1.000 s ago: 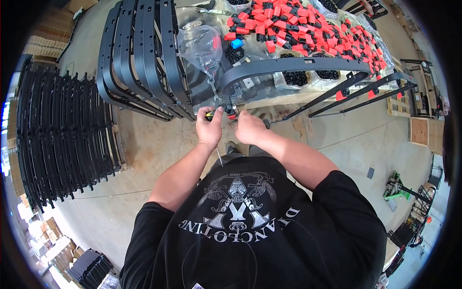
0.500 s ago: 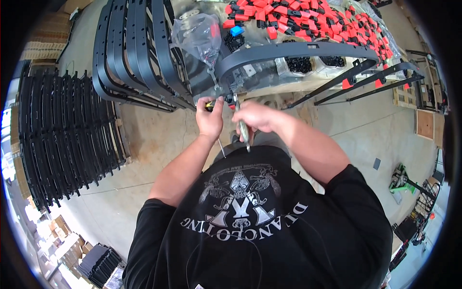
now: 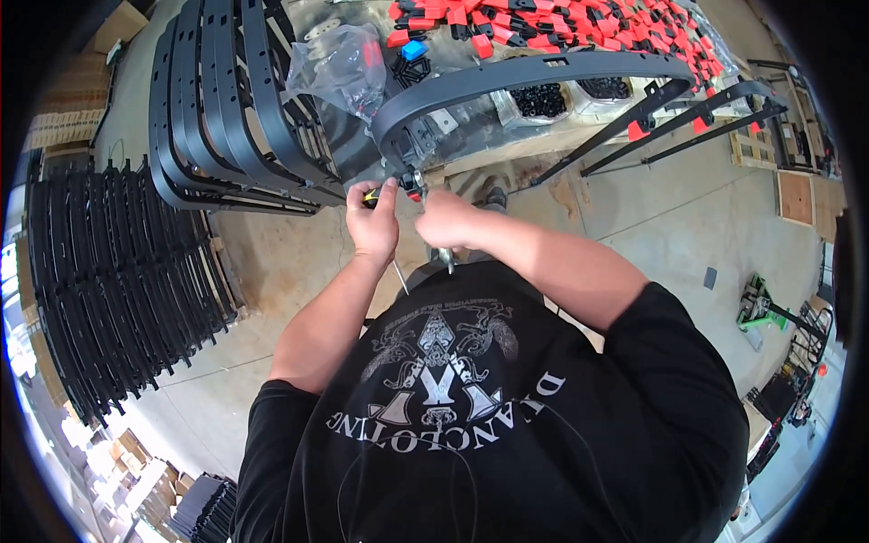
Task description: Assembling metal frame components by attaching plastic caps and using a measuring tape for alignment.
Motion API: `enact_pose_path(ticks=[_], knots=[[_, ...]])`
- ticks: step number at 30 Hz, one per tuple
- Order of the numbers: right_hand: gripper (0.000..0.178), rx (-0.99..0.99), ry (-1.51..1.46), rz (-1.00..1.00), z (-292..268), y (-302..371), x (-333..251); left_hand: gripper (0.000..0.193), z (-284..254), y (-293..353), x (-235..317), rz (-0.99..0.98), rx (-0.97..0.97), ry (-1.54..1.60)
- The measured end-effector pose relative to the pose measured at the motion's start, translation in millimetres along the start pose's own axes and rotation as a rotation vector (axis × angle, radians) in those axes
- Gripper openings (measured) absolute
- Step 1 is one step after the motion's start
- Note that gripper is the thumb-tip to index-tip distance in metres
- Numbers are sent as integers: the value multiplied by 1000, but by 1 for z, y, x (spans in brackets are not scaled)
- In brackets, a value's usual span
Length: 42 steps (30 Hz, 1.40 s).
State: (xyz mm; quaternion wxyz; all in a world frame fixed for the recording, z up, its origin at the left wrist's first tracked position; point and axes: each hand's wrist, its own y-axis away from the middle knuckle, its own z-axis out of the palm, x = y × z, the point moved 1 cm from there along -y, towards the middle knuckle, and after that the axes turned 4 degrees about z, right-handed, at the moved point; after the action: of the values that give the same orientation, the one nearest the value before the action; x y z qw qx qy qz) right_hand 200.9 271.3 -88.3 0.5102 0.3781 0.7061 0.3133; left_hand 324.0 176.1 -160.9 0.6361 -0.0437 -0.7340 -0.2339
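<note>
My left hand [image 3: 373, 226] is closed around a screwdriver [image 3: 370, 196] with a yellow and black handle. Its thin shaft points back toward my body. My right hand [image 3: 445, 220] grips a long metal tool [image 3: 448, 261], whose silver end sticks out below the fist; the fingers hide most of it, so its exact kind is unclear. Both hands are at the near end of a dark grey curved frame [image 3: 507, 74] on the bench. A small black and red piece [image 3: 414, 193] sits at that frame end, between my hands, and my left thumb is close to it.
More curved frames [image 3: 217, 109] stand in a row at left. Red and black caps [image 3: 561, 27] are heaped on the bench [image 3: 471, 156], beside a clear plastic bag [image 3: 337, 72], a blue piece [image 3: 414, 50] and boxes of black parts [image 3: 536, 101]. Stacked black bars [image 3: 118, 281] lie farther left.
The view has shifted slightly, so the bench and frames appear farther left. My right fist now covers more of the metal tool, which showed at greater length before. The left hand keeps the screwdriver.
</note>
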Motion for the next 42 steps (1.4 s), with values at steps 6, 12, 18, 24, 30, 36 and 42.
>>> enact_pose_path(ticks=[6, 12, 18, 24, 30, 36, 42], knots=[[29, 378, 232, -230, 20, -31, 33, 27, 5, -3, 2, 113, -26, -43], [23, -134, -312, 12, -6, 10, 3, 28, -5, 1, -4, 77, 14, -43], [23, 406, 153, -174, 15, -14, 29, 28, 9, 8, 21, 23, -49, 29], [29, -107, -240, 26, -9, 21, 1, 29, -1, 9, 9, 47, 2, -77], [50, 250, 152, -179, 12, -10, 20, 29, -3, 1, -1, 90, 43, -161], [44, -81, -315, -160, 11, -1, 27, 28, 2, 8, 14, 84, 34, -122], [39, 393, 235, -233, 14, -22, 33, 32, -1, 6, 5, 121, 34, -140]])
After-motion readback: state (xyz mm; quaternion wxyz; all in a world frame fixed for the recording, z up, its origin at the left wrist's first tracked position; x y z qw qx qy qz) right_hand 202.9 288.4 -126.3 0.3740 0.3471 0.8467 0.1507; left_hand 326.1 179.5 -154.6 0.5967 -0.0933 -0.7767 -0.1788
